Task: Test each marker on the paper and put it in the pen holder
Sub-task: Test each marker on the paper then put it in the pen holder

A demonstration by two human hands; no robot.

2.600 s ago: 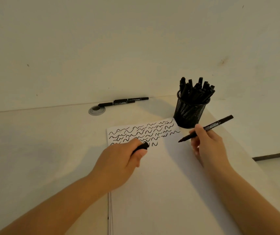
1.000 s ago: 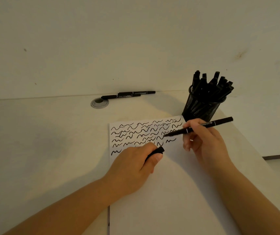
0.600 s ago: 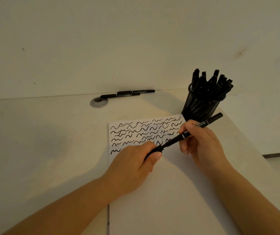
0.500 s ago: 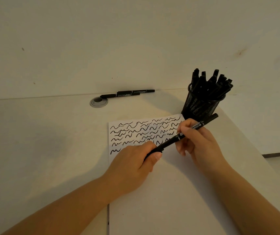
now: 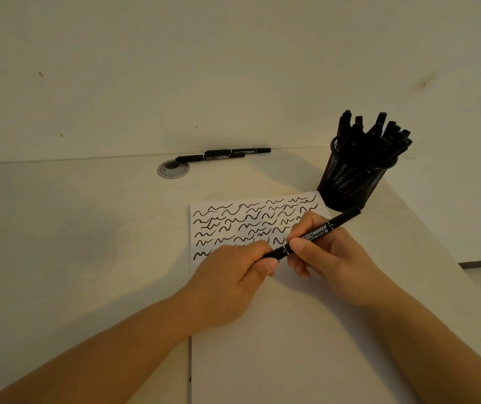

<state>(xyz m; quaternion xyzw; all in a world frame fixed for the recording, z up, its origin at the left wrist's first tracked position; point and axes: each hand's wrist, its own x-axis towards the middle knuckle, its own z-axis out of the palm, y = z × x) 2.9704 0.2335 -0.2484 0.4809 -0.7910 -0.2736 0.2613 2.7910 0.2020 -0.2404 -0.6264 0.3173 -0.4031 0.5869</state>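
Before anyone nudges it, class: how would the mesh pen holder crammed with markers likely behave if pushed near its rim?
The pen holder is tall, narrow and top-heavy with markers, so it probably tips rather than slides. It stands near the table's edge, so it might fall off.

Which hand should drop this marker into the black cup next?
Probably the right hand. It grips the marker by its barrel and is nearest the pen holder. The left hand only pinches the cap end, farther away.
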